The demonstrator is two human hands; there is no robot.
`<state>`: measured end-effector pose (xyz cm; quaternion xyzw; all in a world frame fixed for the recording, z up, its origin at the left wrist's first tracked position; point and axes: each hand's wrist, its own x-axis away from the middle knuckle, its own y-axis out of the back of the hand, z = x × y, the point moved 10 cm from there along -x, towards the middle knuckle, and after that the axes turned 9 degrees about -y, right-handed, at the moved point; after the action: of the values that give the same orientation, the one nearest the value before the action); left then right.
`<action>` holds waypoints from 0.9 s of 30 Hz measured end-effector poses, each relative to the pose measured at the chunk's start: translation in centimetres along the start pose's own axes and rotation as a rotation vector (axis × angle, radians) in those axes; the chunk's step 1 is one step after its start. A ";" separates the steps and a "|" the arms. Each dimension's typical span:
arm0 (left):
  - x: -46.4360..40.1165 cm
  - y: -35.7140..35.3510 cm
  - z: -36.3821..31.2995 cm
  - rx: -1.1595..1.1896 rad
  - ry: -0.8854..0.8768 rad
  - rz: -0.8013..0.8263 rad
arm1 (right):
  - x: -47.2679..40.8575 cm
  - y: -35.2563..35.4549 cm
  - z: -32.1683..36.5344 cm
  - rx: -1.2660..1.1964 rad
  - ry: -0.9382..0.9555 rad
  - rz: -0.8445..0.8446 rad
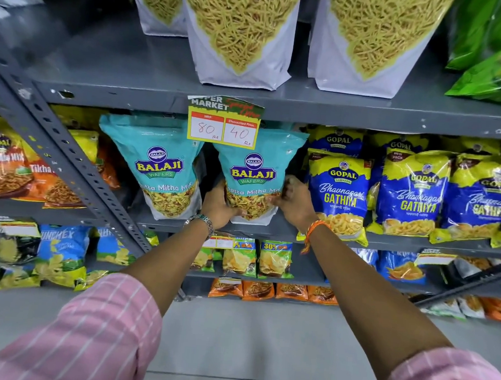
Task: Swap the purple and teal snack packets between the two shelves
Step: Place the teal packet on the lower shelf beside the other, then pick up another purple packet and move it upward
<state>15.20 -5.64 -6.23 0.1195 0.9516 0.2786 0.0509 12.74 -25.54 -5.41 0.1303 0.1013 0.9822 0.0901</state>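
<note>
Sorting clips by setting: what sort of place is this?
Most likely a supermarket snack aisle: grey metal shelves stocked with packaged snacks, a handwritten price tag headed "market", and repeated Gopal packets.

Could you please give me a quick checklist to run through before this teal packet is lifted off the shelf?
1. Left hand on the teal packet: ok, at its lower left edge.
2. Right hand on it: ok, at its right edge.
3. Price tag clear of the packet: not ok, it overlaps the top.
4. Second teal packet apart: ok, a gap shows.
5. Purple packets located: cannot tell, none visible.
</note>
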 end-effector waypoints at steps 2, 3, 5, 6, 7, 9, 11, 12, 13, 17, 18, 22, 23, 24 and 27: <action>-0.3 -0.1 0.3 -0.018 0.002 -0.002 | -0.3 0.1 -0.2 0.011 -0.017 -0.008; -0.3 -0.1 0.5 -0.034 0.004 -0.005 | -0.4 0.0 -0.2 0.016 -0.026 -0.007; -0.1 0.0 0.8 -0.052 0.016 -0.026 | -0.1 0.1 -0.2 0.023 -0.041 -0.015; 0.1 0.1 1.1 -0.045 0.034 -0.048 | 0.2 0.3 0.0 0.020 -0.047 -0.028; 0.6 0.3 1.3 -0.035 0.052 -0.073 | 0.8 0.5 0.2 0.005 -0.048 -0.044; 2.2 1.1 1.3 0.010 0.080 -0.145 | 3.0 1.1 1.0 -0.040 -0.030 -0.111; 4.6 2.2 0.4 0.124 0.068 -0.230 | 6.6 2.5 2.2 -0.116 0.011 -0.283; 6.1 3.0 -0.6 0.175 0.031 -0.271 | 8.8 3.3 3.0 -0.172 0.053 -0.401; 7.6 4.0 -1.9 0.202 -0.034 -0.319 | 11.2 3.8 4.1 -0.222 0.110 -0.512; 11.9 9.1 -8.5 0.217 -0.318 -0.476 | 17.5 3.3 11.1 -0.276 0.339 -0.648; 12.1 10.6 -10.3 0.219 -0.384 -0.508 | 18.2 3.0 13.5 -0.269 0.391 -0.634; 11.5 17.1 -17.4 0.280 -0.601 -0.649 | 19.4 2.3 22.1 -0.152 0.587 -0.614; 10.8 18.4 -18.8 0.290 -0.623 -0.657 | 19.0 2.2 23.7 -0.123 0.601 -0.599; 10.0 19.4 -19.8 0.284 -0.615 -0.654 | 18.3 2.1 24.8 -0.092 0.603 -0.580; 6.4 21.4 -21.7 0.249 -0.541 -0.558 | 16.4 1.6 27.6 0.005 0.635 -0.539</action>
<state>9.75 2.21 23.35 -0.0689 0.9262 0.0953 0.3581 4.46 -18.86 24.97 -0.2101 0.1567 0.9146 0.3079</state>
